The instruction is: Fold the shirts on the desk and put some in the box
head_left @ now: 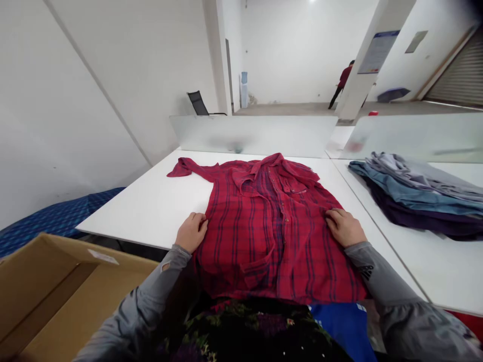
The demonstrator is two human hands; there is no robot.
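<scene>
A red and navy plaid shirt (241,221) lies spread on the white table (166,201), its collar end away from me and its hem hanging over the near edge. The button front faces up and is partly open. One sleeve stretches out to the far left. My left hand (191,232) is closed on the shirt's left side edge, fingers curled at the cloth. At the opposite side edge, my right hand (344,227) grips the fabric with bent fingers.
Folded clothes (415,196) are stacked on the table to the right. An open cardboard box (83,291) stands at my lower left, near blue patterned cloth (56,213). A frosted divider (256,134) borders the table's far side. Beyond it are a chair (198,103) and a person (342,83).
</scene>
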